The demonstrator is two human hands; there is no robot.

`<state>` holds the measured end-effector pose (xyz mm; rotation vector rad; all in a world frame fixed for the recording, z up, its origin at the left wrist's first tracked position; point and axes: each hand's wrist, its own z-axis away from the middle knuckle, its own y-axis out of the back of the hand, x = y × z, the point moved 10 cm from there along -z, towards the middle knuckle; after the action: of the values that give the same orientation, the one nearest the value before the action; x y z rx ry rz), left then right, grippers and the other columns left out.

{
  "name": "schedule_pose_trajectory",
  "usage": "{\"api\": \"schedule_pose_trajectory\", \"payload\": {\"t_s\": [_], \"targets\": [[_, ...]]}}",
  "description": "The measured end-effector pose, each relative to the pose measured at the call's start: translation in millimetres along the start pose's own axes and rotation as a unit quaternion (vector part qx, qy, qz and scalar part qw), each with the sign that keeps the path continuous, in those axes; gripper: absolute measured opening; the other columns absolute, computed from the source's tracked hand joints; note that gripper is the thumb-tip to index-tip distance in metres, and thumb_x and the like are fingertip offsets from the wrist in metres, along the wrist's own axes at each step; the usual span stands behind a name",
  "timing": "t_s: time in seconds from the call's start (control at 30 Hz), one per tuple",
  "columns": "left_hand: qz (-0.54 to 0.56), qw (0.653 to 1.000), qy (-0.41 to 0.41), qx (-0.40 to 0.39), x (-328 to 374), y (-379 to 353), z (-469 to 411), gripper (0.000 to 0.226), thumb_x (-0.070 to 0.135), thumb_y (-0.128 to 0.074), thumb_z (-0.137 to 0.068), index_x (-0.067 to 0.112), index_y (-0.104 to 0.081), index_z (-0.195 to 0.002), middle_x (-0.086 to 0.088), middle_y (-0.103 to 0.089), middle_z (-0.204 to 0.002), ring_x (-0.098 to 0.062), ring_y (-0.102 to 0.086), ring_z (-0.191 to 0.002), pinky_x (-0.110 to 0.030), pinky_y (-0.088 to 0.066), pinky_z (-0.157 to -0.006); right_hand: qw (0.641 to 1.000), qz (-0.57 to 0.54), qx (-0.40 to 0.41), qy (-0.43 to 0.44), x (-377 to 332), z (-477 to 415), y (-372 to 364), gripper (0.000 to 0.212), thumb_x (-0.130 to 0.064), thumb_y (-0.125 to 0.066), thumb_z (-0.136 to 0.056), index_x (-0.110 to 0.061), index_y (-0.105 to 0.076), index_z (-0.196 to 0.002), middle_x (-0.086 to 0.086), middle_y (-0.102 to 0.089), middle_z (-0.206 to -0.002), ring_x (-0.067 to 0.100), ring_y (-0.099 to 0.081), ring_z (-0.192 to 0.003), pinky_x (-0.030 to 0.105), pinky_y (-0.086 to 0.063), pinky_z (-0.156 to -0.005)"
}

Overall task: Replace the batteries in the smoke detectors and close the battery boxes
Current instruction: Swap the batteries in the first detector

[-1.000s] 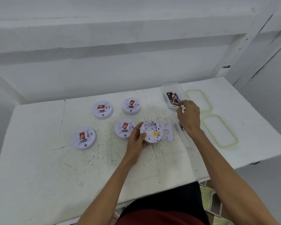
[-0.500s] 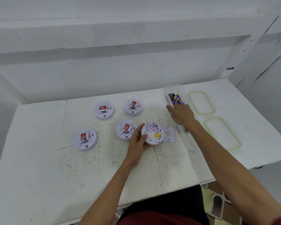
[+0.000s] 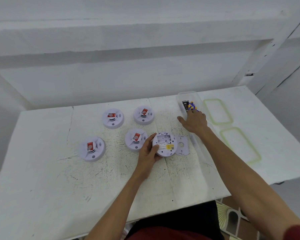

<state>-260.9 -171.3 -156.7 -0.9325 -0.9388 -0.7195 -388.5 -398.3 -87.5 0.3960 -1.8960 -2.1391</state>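
An overturned white smoke detector (image 3: pixel 164 144) lies on the table with its battery bay open and empty. My left hand (image 3: pixel 148 153) grips its left edge. Its loose back cover (image 3: pixel 182 146) lies just to the right. My right hand (image 3: pixel 194 121) reaches into a clear plastic box (image 3: pixel 180 97), its fingertips on the batteries (image 3: pixel 189 105) and its thumb spread out to the left. I cannot see a battery held in the fingers.
Four more detectors sit face up with red stickers: two at the back (image 3: pixel 113 118) (image 3: pixel 143 115), one beside my left hand (image 3: pixel 136 139), one at the left (image 3: pixel 92 148). A second clear box (image 3: pixel 198 149) lies under my right forearm. Two green-rimmed lids (image 3: pixel 217 111) (image 3: pixel 239 146) lie at the right.
My right hand has dipped toward the table and then stretched forward into the box, onto the batteries. My left hand has kept its hold on the overturned detector.
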Motion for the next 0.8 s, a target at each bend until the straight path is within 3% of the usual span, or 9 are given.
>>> {"api": "schedule_pose_trajectory", "payload": {"t_s": [0.2, 0.33, 0.53, 0.7, 0.8], "targets": [[0.009, 1.000, 0.001, 0.000, 0.3, -0.6, 0.0, 0.040, 0.009, -0.051, -0.107, 0.026, -0.054, -0.143, 0.000, -0.065, -0.141, -0.026, -0.064, -0.128, -0.054, -0.058, -0.098, 0.999, 0.023, -0.042, -0.002, 4.1, -2.5, -8.2, 0.076, -0.071, -0.036, -0.092, -0.009, -0.047, -0.135, 0.015, -0.058, -0.129, 0.035, -0.048, -0.121, 0.044, -0.033, -0.101], [0.015, 1.000, 0.006, 0.002, 0.7, 0.0, 0.3, 0.040, 0.008, -0.050, -0.107, 0.025, -0.054, -0.143, 0.002, -0.066, -0.139, -0.024, -0.065, -0.126, -0.051, -0.059, -0.096, 0.998, 0.030, -0.059, -0.003, 1.2, -6.0, -6.3, 0.071, -0.072, -0.038, -0.091, -0.012, -0.054, -0.126, 0.014, -0.054, -0.133, 0.035, -0.046, -0.122, 0.045, -0.034, -0.100], [0.019, 1.000, 0.008, 0.003, 0.8, -0.7, 1.2, 0.040, 0.008, -0.049, -0.107, 0.026, -0.055, -0.143, 0.003, -0.067, -0.138, -0.022, -0.066, -0.125, -0.049, -0.060, -0.095, 0.998, 0.041, -0.044, 0.002, 4.8, -5.3, -5.8, 0.067, -0.069, -0.036, -0.094, -0.014, -0.056, -0.128, 0.011, -0.048, -0.140, 0.032, -0.048, -0.123, 0.043, -0.037, -0.099], [0.026, 1.000, 0.010, 0.005, 2.0, -1.3, 1.6, 0.040, 0.006, -0.049, -0.107, 0.027, -0.056, -0.140, 0.005, -0.068, -0.135, -0.022, -0.067, -0.124, -0.046, -0.061, -0.092, 0.999, -0.034, -0.016, 0.013, 2.9, -3.8, 2.0, 0.061, -0.064, -0.040, -0.095, -0.008, -0.059, -0.108, 0.012, -0.054, -0.128, 0.031, -0.055, -0.113, 0.039, -0.046, -0.086], [0.025, 1.000, 0.009, 0.003, 2.4, -1.9, 2.2, 0.039, 0.006, -0.049, -0.107, 0.028, -0.056, -0.139, 0.005, -0.069, -0.135, -0.022, -0.067, -0.124, -0.046, -0.061, -0.093, 0.999, -0.013, -0.012, 0.038, 0.9, -4.2, 6.0, 0.059, -0.062, -0.038, -0.097, -0.007, -0.057, -0.104, 0.011, -0.061, -0.116, 0.029, -0.058, -0.106, 0.036, -0.044, -0.078]]}}
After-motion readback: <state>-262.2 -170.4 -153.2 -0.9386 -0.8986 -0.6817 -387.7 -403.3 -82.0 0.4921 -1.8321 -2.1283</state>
